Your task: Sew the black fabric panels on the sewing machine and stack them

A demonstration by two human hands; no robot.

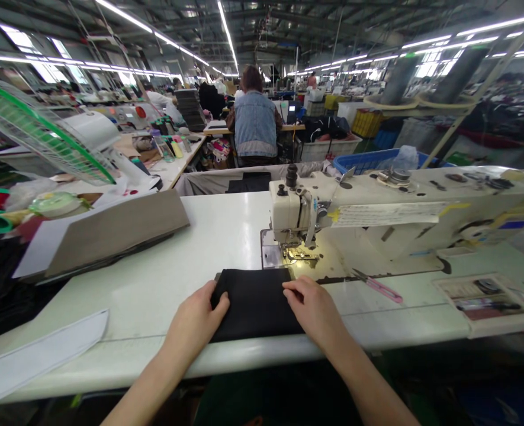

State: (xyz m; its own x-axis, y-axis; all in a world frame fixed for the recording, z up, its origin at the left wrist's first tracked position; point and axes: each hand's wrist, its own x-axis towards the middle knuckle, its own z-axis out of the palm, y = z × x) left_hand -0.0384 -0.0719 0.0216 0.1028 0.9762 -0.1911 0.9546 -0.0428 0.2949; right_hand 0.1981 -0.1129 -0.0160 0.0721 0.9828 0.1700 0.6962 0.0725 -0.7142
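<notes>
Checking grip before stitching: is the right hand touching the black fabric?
Touching. The head view shows the right hand lying flat on the black fabric, fingers overlapping its right edge.

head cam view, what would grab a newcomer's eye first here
First the black fabric piece at the near edge of the white table, with the left hand pressing its left edge and the right hand flat on its right side. Just behind it stands the cream sewing machine, its needle area lit, with pink-handled snips lying to the right. Farther back, a person in a denim vest sits facing away.
</notes>
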